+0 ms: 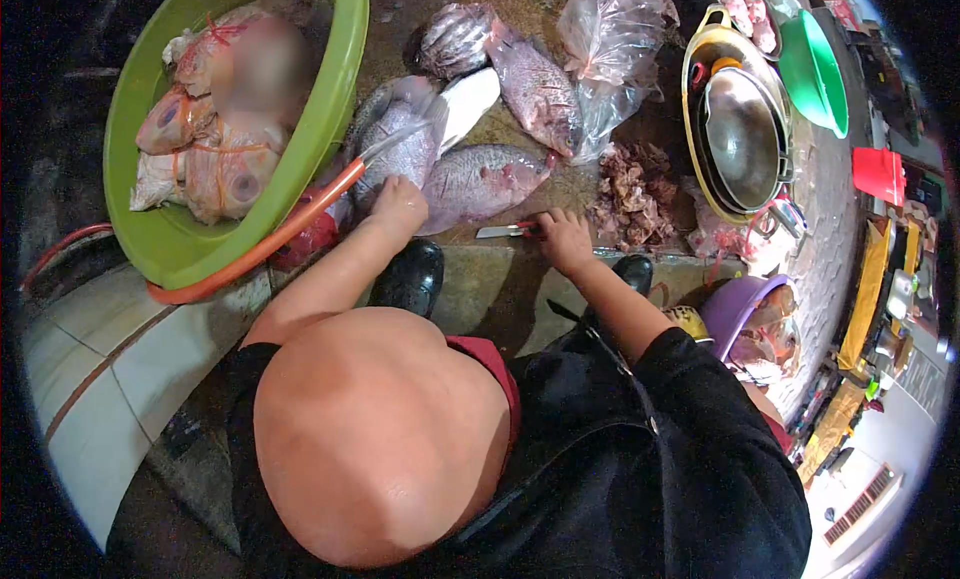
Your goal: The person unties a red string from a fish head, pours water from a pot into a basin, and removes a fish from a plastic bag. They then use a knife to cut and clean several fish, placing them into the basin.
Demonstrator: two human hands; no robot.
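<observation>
My left hand (402, 211) has its fingers curled at the lower end of a grey scaly fish (392, 147). Water runs over that fish from an orange hose (325, 194). My right hand (566, 241) closes on the red handle of a small knife (497, 232), whose pale blade points left. Between the hands lies another whole fish (482, 182). Farther up, a third fish (535, 87) rests beside a white flat object (468, 107) that I cannot make out. A pile of fish scraps (635, 197) sits right of my right hand.
A green tub (350, 39) of tied fish heads stands at left. Clear plastic bags (610, 39) lie at the top. At right are nested metal pans (742, 129), a green basin (812, 74), a red container (880, 175) and a purple tub (725, 304) with fish pieces.
</observation>
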